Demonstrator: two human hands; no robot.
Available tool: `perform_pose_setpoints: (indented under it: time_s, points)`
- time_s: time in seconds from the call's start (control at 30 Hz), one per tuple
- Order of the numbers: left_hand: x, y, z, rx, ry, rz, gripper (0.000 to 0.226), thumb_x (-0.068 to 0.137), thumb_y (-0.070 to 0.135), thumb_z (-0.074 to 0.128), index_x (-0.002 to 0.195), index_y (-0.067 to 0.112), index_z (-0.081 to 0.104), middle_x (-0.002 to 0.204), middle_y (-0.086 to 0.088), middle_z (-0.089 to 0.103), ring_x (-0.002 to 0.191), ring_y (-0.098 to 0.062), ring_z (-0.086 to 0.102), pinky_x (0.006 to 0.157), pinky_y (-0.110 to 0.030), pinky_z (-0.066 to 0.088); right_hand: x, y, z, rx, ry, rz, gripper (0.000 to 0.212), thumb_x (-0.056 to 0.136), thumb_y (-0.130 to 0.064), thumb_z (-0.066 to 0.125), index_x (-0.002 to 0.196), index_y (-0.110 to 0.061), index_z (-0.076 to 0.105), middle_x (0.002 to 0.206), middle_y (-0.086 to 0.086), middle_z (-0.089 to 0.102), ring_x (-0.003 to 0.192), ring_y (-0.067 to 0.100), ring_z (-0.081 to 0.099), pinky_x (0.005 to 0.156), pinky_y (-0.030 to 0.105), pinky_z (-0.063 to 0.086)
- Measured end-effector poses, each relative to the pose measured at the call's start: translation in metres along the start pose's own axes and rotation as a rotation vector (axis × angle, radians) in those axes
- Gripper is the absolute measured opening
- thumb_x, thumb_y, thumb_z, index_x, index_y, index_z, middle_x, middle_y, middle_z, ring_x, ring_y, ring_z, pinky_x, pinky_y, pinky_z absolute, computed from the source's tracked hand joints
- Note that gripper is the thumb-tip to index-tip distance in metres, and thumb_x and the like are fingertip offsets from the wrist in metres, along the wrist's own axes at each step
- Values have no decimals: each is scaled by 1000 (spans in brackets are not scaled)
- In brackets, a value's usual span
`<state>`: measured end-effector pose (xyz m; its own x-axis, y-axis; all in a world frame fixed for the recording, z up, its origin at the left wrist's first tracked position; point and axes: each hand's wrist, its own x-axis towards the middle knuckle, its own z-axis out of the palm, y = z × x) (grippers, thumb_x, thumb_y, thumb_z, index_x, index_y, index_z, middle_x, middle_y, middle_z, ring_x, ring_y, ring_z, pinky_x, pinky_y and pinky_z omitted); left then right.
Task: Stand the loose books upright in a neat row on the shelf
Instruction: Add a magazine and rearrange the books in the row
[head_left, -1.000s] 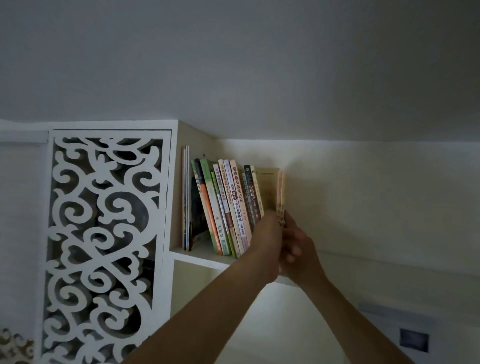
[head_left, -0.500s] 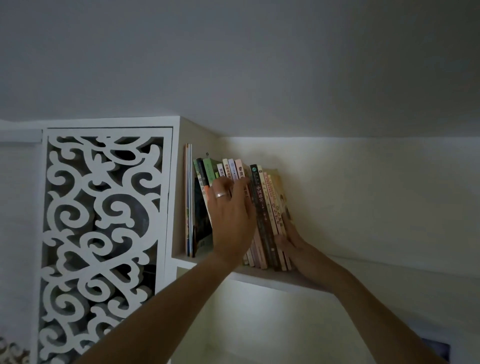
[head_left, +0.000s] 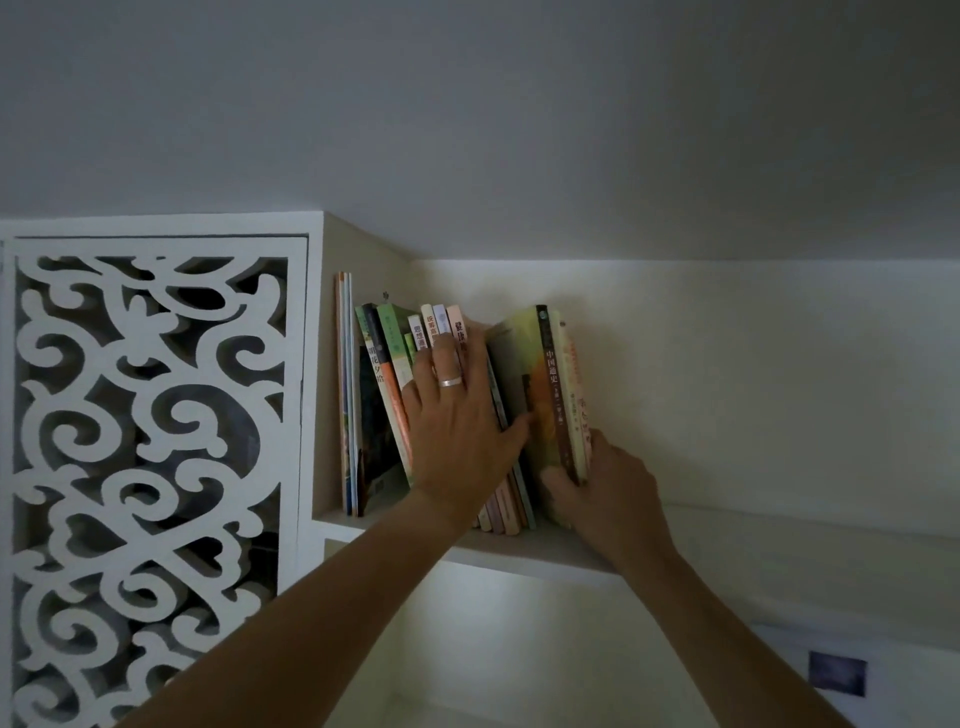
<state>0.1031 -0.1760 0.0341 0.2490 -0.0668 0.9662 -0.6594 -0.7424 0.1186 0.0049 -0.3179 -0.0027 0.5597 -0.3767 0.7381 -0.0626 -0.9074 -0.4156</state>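
A row of books (head_left: 395, 364) stands on a high white shelf (head_left: 524, 551), most leaning left. My left hand (head_left: 457, 415), wearing a ring, lies flat with spread fingers against the spines of the middle books, its thumb in a gap. To the right of that gap, a small group of books (head_left: 550, 395) with a dark spine and pale covers stands nearly upright. My right hand (head_left: 602, 483) grips the lower end of this group, thumb on its left face and fingers on the right side. Two thin books (head_left: 345, 395) stand straight at the far left.
A white cabinet door with a scrolled cut-out pattern (head_left: 150, 467) closes off the left. The shelf continues to the right along a pale wall (head_left: 753, 389). The ceiling hangs close above. A small dark picture (head_left: 836, 673) is on the wall below right.
My left hand slid a little right and down on the spines. A gap has opened between the leaning books and the right-hand group, which my right hand now grips and holds more upright.
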Motion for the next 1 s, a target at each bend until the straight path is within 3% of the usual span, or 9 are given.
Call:
perform_pose_setpoints:
  time_s: [0.13, 0.33, 0.47, 0.57, 0.73, 0.8, 0.87, 0.93, 1.0]
  points:
    - [7, 14, -6, 145, 36, -2, 86, 90, 63, 58, 150, 4, 44, 146, -18, 45, 129, -33, 44, 102, -43, 44, -4, -2, -2, -98, 39, -50, 52, 92, -56, 57, 125, -17, 50, 101, 2, 70, 74, 18, 67, 66, 28, 59]
    - [29, 31, -17, 213, -6, -1, 41, 82, 23, 71, 115, 0, 67, 131, -21, 57, 115, -35, 56, 87, -42, 52, -9, -6, -5, -245, 40, -109, 47, 97, -59, 50, 118, -18, 49, 103, 1, 70, 73, 21, 69, 69, 28, 51]
    - [34, 42, -35, -175, -105, -52, 30, 86, 8, 65, 114, 4, 55, 125, -20, 47, 102, -29, 54, 83, -37, 53, -12, -15, -6, -249, 40, -75, 39, 99, -55, 47, 114, -18, 49, 95, -2, 71, 72, 21, 68, 67, 30, 48]
    - [27, 44, -44, -525, -183, -66, 41, 94, -2, 57, 130, 8, 40, 113, -17, 50, 70, -17, 56, 56, -25, 52, -19, -23, -4, -249, 49, -38, 38, 101, -54, 45, 117, -20, 47, 97, -3, 69, 77, 20, 69, 65, 28, 43]
    - [24, 42, -42, -677, -168, -172, 64, 96, -8, 54, 147, 16, 22, 89, -10, 67, 66, -23, 68, 56, -40, 61, -25, -29, -5, -231, 38, -41, 39, 105, -54, 34, 122, -22, 46, 93, -8, 66, 76, 16, 64, 55, 22, 31]
    - [23, 38, -47, -820, -109, -241, 61, 92, -12, 58, 138, 16, 29, 84, -1, 66, 65, -13, 69, 50, -28, 59, -27, -31, -6, -182, 17, -46, 40, 106, -51, 28, 126, -22, 48, 90, -9, 64, 72, 13, 57, 51, 15, 26]
    - [19, 33, -57, -915, -7, -296, 49, 91, -7, 62, 125, 18, 37, 86, 3, 66, 68, -6, 69, 50, -20, 55, -29, -30, -8, -162, -6, -52, 41, 107, -49, 28, 134, -25, 47, 100, -7, 70, 79, 15, 63, 55, 17, 31]
    - [21, 28, -70, -992, 71, -365, 34, 93, 3, 66, 118, 15, 46, 85, 5, 66, 68, -2, 68, 54, -18, 53, -32, -31, -7, -159, -18, -30, 43, 107, -51, 30, 139, -28, 45, 107, -4, 72, 90, 19, 69, 64, 25, 38]
    - [25, 17, -78, -974, -12, -424, 18, 96, 23, 66, 109, 18, 56, 86, 7, 67, 74, -1, 68, 64, -24, 55, -33, -36, -1, -180, 15, -10, 50, 105, -57, 24, 140, -29, 46, 105, -5, 72, 90, 19, 70, 66, 28, 43]
